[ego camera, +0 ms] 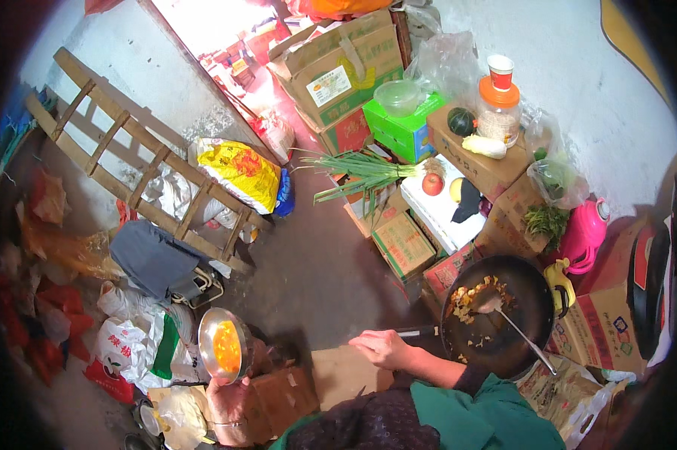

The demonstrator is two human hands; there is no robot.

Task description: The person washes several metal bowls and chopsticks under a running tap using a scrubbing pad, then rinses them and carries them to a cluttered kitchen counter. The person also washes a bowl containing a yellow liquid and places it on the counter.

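My left hand [228,396] holds a metal bowl [205,343] from beneath and the side. The bowl is tilted, and orange-yellow food, like beaten egg or soup, lies inside it. In front of my body, my right hand [380,347] has its fingers bunched together beside the handle [420,332] of a dark wok [507,351]. Whether those fingers grip the handle's end is hidden. Browned food pieces [465,298] lie in the wok. A metal spatula [521,331] rests there too, its shaft leaning over the near rim.
Left of me lean a wooden ladder [105,140] and a folded grey chair [152,259]. Spring onions [366,171] and an apple [433,184] lie on a white box [437,216]. A pink thermos [583,233] stands beyond the wok. Cardboard boxes [285,396] sit beneath my left hand.
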